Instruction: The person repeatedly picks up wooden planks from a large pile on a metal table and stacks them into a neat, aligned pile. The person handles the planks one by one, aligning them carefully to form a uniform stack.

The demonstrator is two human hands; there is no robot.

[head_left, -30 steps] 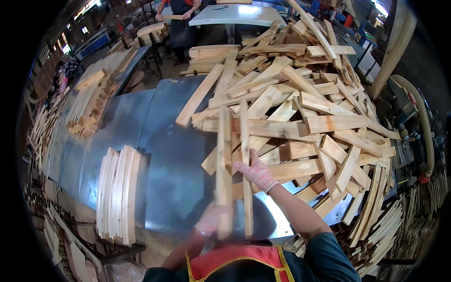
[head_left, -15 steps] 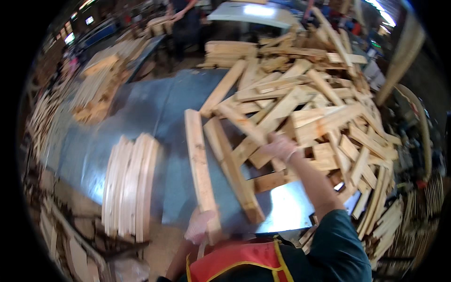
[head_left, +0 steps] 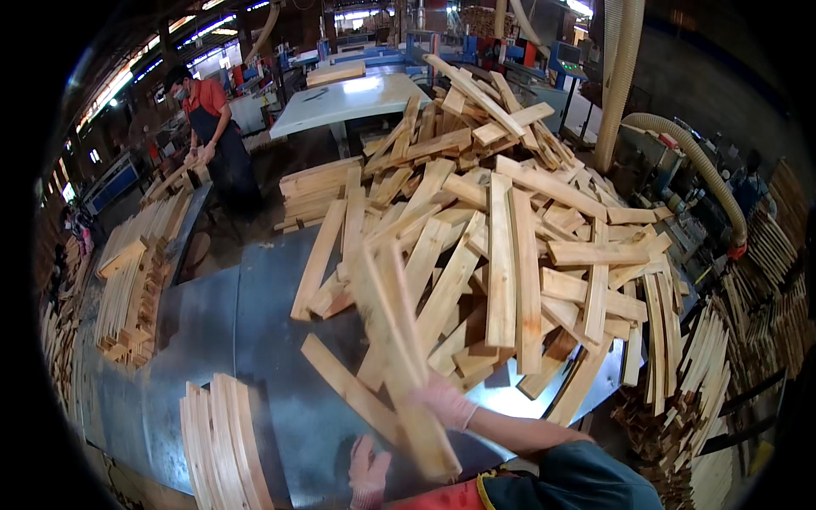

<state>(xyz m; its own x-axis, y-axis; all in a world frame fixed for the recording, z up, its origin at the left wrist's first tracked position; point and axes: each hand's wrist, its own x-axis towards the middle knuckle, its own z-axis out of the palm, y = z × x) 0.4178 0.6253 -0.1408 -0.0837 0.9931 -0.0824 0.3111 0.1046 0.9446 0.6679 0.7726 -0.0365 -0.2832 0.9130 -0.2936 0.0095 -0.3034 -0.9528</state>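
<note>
My right hand [head_left: 444,401], in a pale pinkish glove, grips a wooden board [head_left: 399,340] tilted across the pile's near edge. Motion blurs the board, and whether it is one piece or two together I cannot tell. Just left of its lower end is my left hand [head_left: 369,469], gloved too, fingers apart and holding nothing. Between the hands and the pile another board [head_left: 347,382] lies slantwise on the grey metal table [head_left: 285,357]. A large loose pile of boards [head_left: 501,263] covers the table's right side.
A neat row of boards [head_left: 223,446] lies at the near left, a longer row [head_left: 140,276] farther left. Behind the pile is a white-topped table [head_left: 353,100]. A person [head_left: 212,136] in an apron stands at the far left. Hoses [head_left: 625,85] hang at the right.
My view has swung up and right. My left hand has let go of the board it held. My right hand has come nearer to me, now with a board in its grip.
</note>
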